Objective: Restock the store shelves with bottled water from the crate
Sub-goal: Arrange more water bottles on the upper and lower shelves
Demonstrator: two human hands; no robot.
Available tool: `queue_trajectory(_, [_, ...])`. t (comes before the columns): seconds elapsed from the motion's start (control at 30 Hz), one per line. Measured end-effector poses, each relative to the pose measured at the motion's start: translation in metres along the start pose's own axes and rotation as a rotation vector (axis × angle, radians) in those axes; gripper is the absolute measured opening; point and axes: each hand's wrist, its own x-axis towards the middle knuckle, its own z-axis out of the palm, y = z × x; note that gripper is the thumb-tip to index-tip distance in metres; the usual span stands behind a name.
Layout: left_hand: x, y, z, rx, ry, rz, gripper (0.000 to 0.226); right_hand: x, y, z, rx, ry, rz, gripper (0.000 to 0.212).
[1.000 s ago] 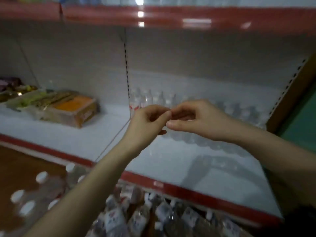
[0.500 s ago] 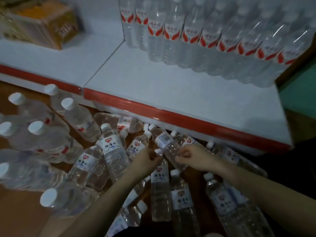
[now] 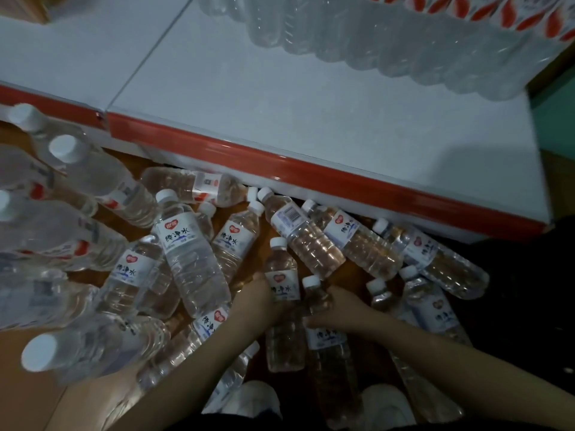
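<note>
Your left hand (image 3: pixel 259 301) grasps bottle (image 3: pixel 286 343), lower centre; your right hand (image 3: pixel 340 311) grasps neighbour bottle (image 3: pixel 329 362); shelf (image 3: pixel 311 119) upper frame.

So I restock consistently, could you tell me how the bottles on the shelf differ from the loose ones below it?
The shelf bottles stand upright in tight rows; the loose bottles lie tumbled at all angles. The shelf bottles carry red-patterned labels; the loose bottles carry white labels with a red heart. Both are clear plastic.
</note>
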Motion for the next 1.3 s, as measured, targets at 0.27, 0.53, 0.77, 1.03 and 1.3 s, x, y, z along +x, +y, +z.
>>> queue_trajectory(0.27, [0.002, -0.005, -0.001, 0.055, 0.088, 0.057, 0.055, -0.01, -0.001, -0.012, 0.131, 0.019, -0.027, 0.036])
queue_trajectory(0.53, [-0.01, 0.0, -0.017, -0.15, 0.158, 0.23, 0.043, -0.021, -0.032, -0.027, 0.171, 0.024, -0.166, 0.041])
queue_trajectory(0.77, [-0.041, 0.0, -0.036, -0.613, 0.029, 0.292, 0.058, -0.027, -0.083, -0.049, 0.275, 0.133, -0.317, 0.035])
queue_trajectory(1.03, [-0.045, -0.006, -0.042, -0.73, -0.022, 0.339, 0.086, -0.037, -0.104, -0.046, 0.424, 0.139, -0.372, 0.024])
queue_trajectory(1.3, [-0.048, -0.006, -0.063, -0.991, -0.005, 0.363, 0.068, -0.047, -0.095, -0.049, 0.436, -0.146, -0.324, 0.046])
